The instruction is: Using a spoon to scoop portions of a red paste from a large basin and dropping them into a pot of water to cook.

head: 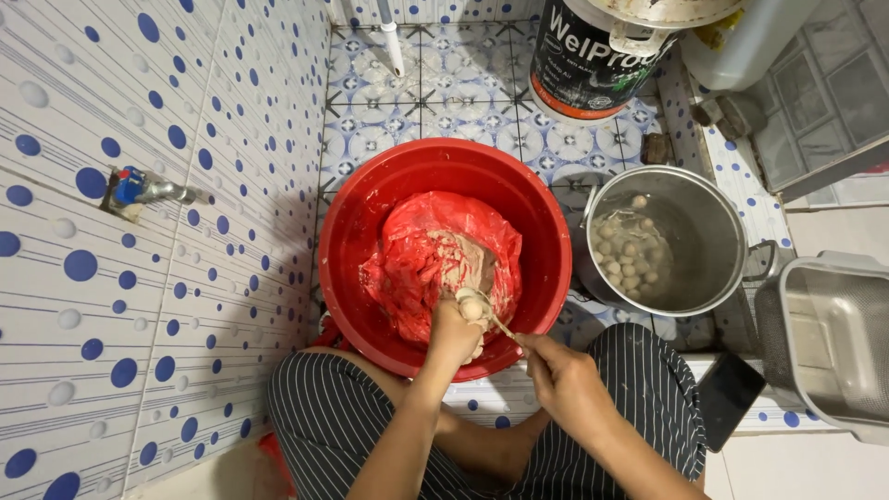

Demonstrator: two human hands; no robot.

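Head view: left hand fisted around paste ball; right hand pinching spoon beneath ball.

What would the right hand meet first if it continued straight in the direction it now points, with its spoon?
Probably the left hand: the right hand aims its spoon up-left at the paste ball there. Beyond lies the paste in the red bag. Depth is unclear.

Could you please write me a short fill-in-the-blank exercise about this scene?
1. The left hand squeezes a lump of paste over the ____ basin.
2. The right hand holds a ____ under the lump.
3. The finished balls float in the metal ____ on the floor.

Missing words: red; spoon; pot
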